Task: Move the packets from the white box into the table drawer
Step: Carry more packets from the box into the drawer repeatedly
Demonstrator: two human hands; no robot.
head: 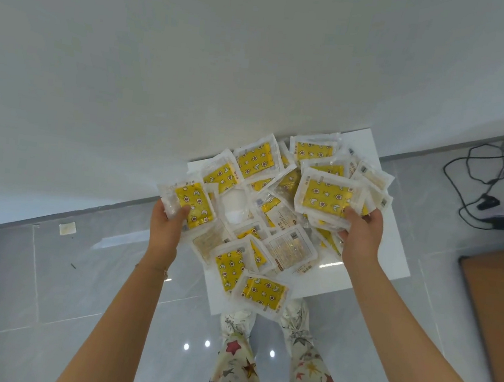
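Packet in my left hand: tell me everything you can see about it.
The packet is a flat, roughly square pouch of clear crinkly plastic, with a whitish sealed border round a yellow panel printed with small stars, moons and flower shapes. It faces print side up, slightly tilted, at the left edge of the heap on the white box. The left hand grips its near left corner, thumb on top of the yellow panel, fingers hidden beneath.

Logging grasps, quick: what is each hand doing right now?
Left hand: grips a yellow packet.
Right hand: grips a stack of packets.
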